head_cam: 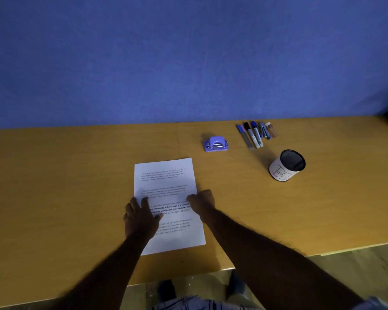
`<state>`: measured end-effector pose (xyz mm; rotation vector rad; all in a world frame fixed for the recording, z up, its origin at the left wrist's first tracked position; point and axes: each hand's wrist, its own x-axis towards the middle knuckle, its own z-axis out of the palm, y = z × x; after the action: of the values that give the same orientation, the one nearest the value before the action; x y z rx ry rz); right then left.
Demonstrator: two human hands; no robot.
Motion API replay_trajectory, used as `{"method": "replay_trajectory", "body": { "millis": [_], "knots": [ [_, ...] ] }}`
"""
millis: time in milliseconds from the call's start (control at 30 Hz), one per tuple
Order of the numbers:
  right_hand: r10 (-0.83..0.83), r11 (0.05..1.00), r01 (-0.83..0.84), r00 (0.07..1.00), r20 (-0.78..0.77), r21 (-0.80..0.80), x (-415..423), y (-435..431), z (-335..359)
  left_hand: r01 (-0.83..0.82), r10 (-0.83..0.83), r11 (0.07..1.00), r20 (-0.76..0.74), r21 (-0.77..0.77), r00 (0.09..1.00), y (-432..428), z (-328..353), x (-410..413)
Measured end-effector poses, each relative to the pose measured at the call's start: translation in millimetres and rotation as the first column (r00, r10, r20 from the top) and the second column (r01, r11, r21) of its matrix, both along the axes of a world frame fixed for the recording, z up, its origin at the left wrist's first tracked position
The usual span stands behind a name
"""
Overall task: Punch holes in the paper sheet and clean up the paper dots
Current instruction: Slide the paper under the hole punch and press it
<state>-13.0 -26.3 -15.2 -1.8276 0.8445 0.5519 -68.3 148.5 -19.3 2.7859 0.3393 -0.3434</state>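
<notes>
A white paper sheet (166, 175) with printed paragraphs lies flat on the wooden desk (76, 175), slightly turned. My left hand (141, 218) rests flat on the sheet's left side, fingers spread. My right hand (202, 203) sits at the sheet's right edge with fingers curled, touching the paper; whether it pinches the edge is unclear. A purple hole punch (216, 144) stands beyond the sheet, to the upper right, untouched. No paper dots are visible.
Several pens and markers (253, 135) lie in a row at the back right. A black mesh cup (287, 165) with a white label stands right of the sheet. A blue partition wall (188, 59) backs the desk, whose front edge (179, 276) is close to my body.
</notes>
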Motion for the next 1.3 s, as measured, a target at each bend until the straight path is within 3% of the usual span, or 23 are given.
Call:
{"method": "replay_trajectory", "body": {
  "millis": [100, 267, 367, 600, 667, 733, 833, 900, 1033, 1100, 1200, 1300],
  "knots": [
    [0.021, 0.998, -0.021, 1.000, 0.003, 0.067, -2, 3, 1, 0.007, -0.007, 1.000, 0.010, 0.000, 1.000, 1, 0, -1],
    [0.245, 0.967, -0.234, 0.963, 0.111, -0.099, -10, 7, -2, 0.016, -0.015, 1.000, 0.028, -0.015, 0.999, 4, 0, -2],
    [0.212, 0.977, -0.210, 0.960, 0.185, -0.025, -14, -5, -4, -0.004, 0.008, 0.998, 0.055, -0.069, 0.998, 11, 0, -2],
    [0.005, 0.967, -0.078, 0.959, 0.283, 0.244, -21, -40, -13, -0.204, 0.241, 0.933, 0.095, -0.296, 0.966, 23, -16, -1],
    [-0.083, 0.943, -0.016, 0.956, 0.281, 0.333, -21, -51, -13, -0.327, 0.415, 0.817, 0.090, -0.476, 0.905, 18, -17, -5],
    [-0.158, 0.918, 0.040, 0.949, 0.273, 0.394, -21, -61, -14, -0.454, 0.609, 0.619, 0.026, -0.641, 0.793, 5, -13, -14],
    [-0.249, 0.888, 0.097, 0.923, 0.293, 0.450, -21, -74, -13, -0.525, 0.766, 0.402, -0.039, -0.750, 0.642, -22, -15, -27],
    [-0.314, 0.855, 0.133, 0.902, 0.296, 0.502, -22, -81, -12, -0.438, 0.741, 0.303, -0.080, -0.846, 0.667, -45, -14, -32],
    [-0.425, 0.776, 0.206, 0.869, 0.253, 0.596, -21, -90, -11, -0.285, 0.569, -0.050, -0.261, -0.957, 0.780, -96, 7, -25],
    [-0.467, 0.740, 0.247, 0.858, 0.213, 0.625, -22, -92, -7, -0.272, 0.547, -0.120, -0.292, -0.955, 0.784, -115, 12, -17],
    [-0.494, 0.716, 0.267, 0.846, 0.198, 0.645, -20, -96, -5, -0.266, 0.554, -0.149, -0.303, -0.952, 0.775, -127, 13, -6],
    [-0.511, 0.710, 0.256, 0.829, 0.229, 0.656, -20, -100, -2, -0.201, 0.505, -0.040, -0.193, -0.979, 0.841, -126, 10, 1]
  ]
}}
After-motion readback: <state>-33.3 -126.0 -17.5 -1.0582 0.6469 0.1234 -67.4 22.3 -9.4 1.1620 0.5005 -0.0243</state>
